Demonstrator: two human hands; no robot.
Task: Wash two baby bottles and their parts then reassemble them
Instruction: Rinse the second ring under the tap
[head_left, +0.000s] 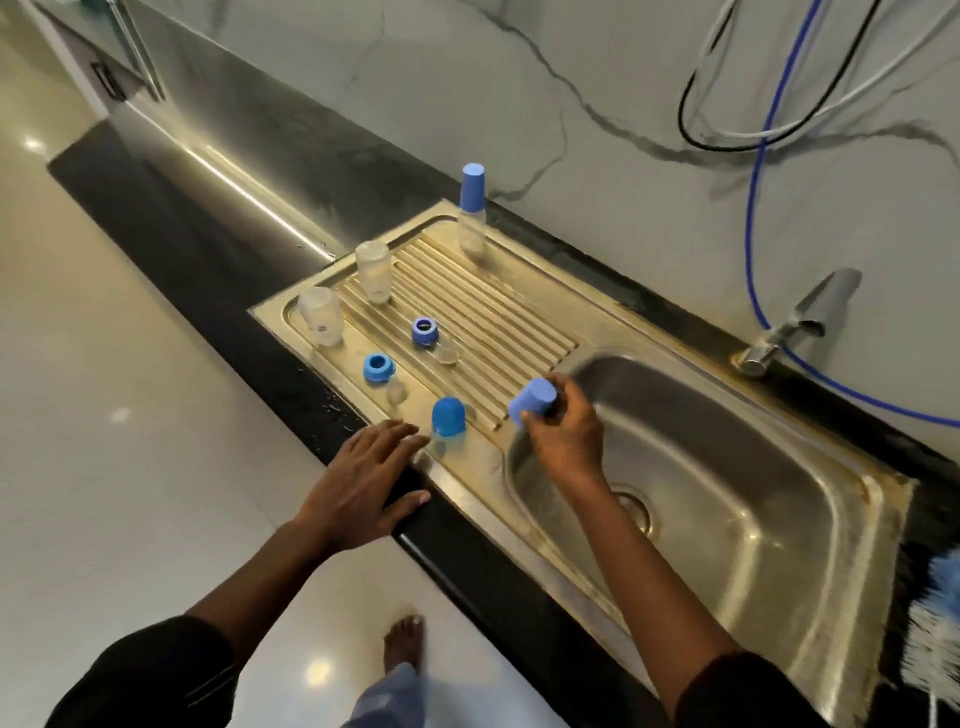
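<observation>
— Where largest, first: polished black stone countertop?
— Yes, with a stainless steel sink unit sunk into it. Deep basin on the right, ribbed drainboard on the left.
— Hands next?
— Left hand: palm down, fingers straight and spread, nothing in them, over the counter's front edge. Right hand: fingers curled round a pale blue cylindrical cap, gripped above the basin's left rim.
— Bottles?
— Upright at the drainboard's far end, a clear baby bottle with tall blue cap. Along the left edge, farther clear bottle body and nearer clear bottle body, both uncapped, standing apart.
— Smaller pieces?
— Round-topped blue dome cap, just beyond the left fingertips. Then farther blue screw ring with a farther clear teat just beside it, and nearer blue screw ring with a nearer clear teat just beside that.
</observation>
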